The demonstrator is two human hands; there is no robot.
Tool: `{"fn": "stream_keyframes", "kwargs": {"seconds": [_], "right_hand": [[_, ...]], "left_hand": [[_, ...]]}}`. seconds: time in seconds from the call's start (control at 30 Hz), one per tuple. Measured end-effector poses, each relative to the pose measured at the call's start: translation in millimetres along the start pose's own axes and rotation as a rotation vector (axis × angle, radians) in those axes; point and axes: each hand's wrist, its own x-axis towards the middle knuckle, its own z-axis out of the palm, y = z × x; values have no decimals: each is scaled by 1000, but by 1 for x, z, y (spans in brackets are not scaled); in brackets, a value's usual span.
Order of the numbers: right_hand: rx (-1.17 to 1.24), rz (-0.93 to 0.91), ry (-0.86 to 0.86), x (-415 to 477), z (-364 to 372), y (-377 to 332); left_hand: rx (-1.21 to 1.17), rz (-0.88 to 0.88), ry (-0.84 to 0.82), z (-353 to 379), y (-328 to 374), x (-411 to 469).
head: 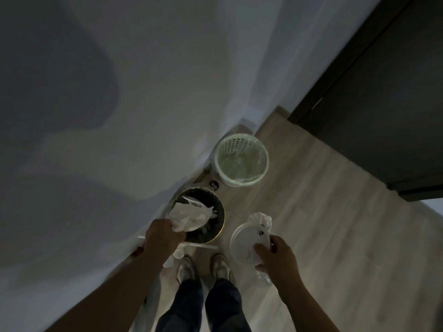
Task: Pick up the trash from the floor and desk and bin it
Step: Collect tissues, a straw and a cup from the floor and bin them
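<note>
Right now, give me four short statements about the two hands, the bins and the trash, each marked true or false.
1. The left hand holds crumpled white paper over the dark round bin with a gold rim. True.
2. The right hand is empty. False: it grips a clear round plastic container.
3. The white perforated plastic bin stands farther from the shoes than the dark bin. True.
4. The white bin lies tipped on its side. False: it stands upright beside the wall.
</note>
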Motion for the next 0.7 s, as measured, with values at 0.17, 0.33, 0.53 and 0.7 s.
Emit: {"fn": "stream_keyframes", "kwargs": {"seconds": [0.17,0.33,0.53,0.7], "right_hand": [[4,6,-5,49,12,20],[-24,11,-17,85,23,48],[-85,36,-48,109,31,71],[-136,34,-75,126,46,67]], "left_hand": [[28,3,20,43,-3,53],[80,-1,-24,86,-8,96],[-18,41,-130,108,-21,113],[81,16,-175,104,-35,104]]}}
